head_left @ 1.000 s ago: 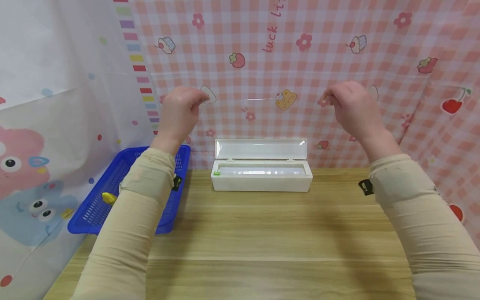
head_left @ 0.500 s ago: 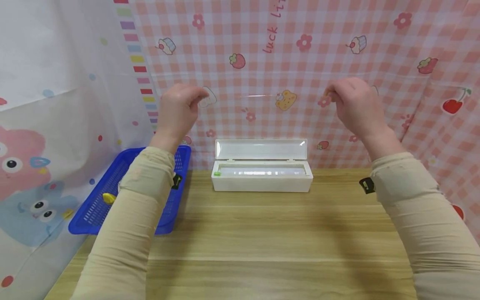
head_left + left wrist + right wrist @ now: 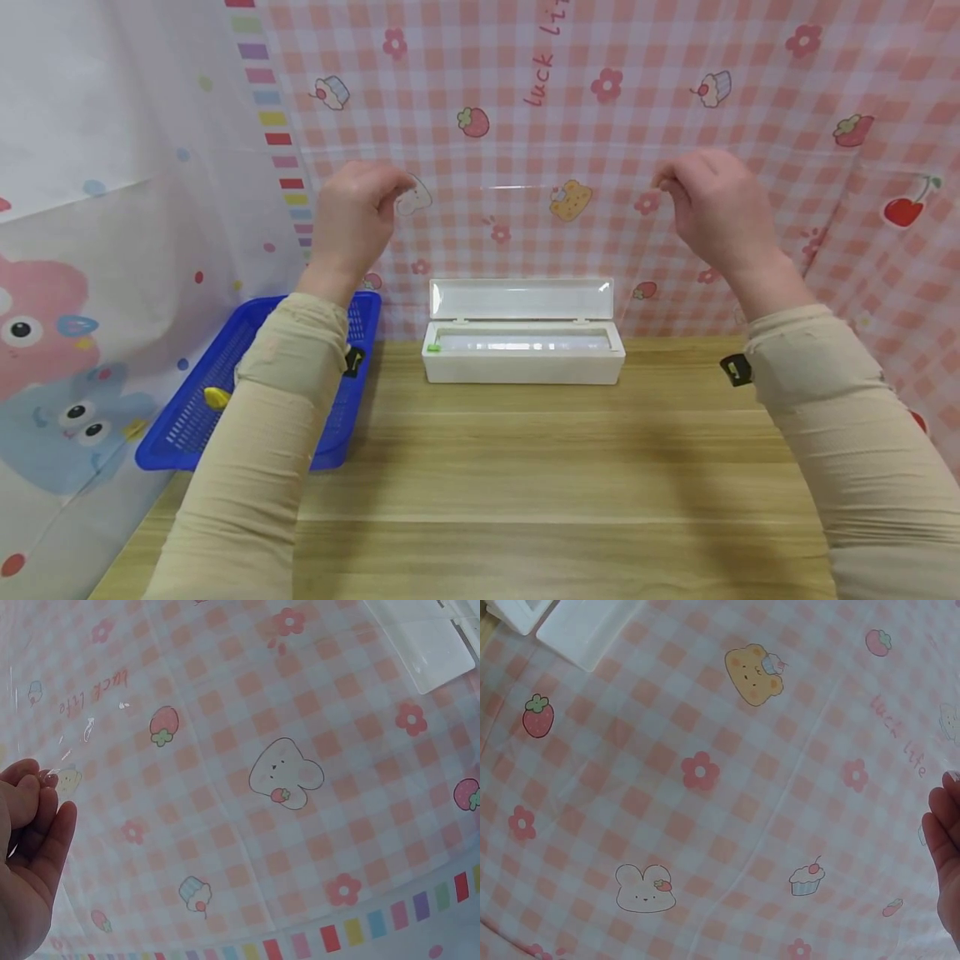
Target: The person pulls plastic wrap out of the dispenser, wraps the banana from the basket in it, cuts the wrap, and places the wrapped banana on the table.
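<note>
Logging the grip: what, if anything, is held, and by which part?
Clear film, pinched by one edge in the left hand; the right hand seems to pinch its opposite edge.

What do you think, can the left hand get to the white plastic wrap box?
Probably yes. The lid is up and nothing solid seems between the left hand and the white plastic wrap box, but that hand pinches clear film, so it might have to let go first.
</note>
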{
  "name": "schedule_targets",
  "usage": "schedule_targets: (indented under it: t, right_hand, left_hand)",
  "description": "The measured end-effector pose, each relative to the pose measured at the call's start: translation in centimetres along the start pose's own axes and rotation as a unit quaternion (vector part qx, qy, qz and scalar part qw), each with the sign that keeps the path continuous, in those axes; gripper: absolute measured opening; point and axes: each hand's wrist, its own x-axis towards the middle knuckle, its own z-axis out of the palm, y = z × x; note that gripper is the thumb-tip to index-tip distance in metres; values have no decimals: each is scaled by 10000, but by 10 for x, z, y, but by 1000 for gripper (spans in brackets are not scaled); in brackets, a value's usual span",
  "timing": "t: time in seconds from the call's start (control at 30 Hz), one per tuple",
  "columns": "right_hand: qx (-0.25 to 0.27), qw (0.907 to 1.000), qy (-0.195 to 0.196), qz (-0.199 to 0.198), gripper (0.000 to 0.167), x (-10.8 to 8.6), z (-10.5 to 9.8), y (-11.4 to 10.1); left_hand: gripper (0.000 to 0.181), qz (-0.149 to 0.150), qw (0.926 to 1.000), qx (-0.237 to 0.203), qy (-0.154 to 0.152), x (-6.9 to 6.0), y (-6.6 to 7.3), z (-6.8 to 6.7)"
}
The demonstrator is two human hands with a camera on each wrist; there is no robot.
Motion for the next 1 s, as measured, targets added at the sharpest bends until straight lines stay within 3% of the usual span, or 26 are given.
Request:
schedule_targets:
  t: [0.53, 1.0]
  right_hand:
    - [32, 9977, 466, -483, 8, -1, 1, 3]
    - [-3, 9955, 788, -532, 8, -1, 0, 1]
  left_hand:
    - [14, -127, 9998, -121, 111, 1, 2, -6]
    - [14, -187, 9998, -67, -1, 4, 7, -13]
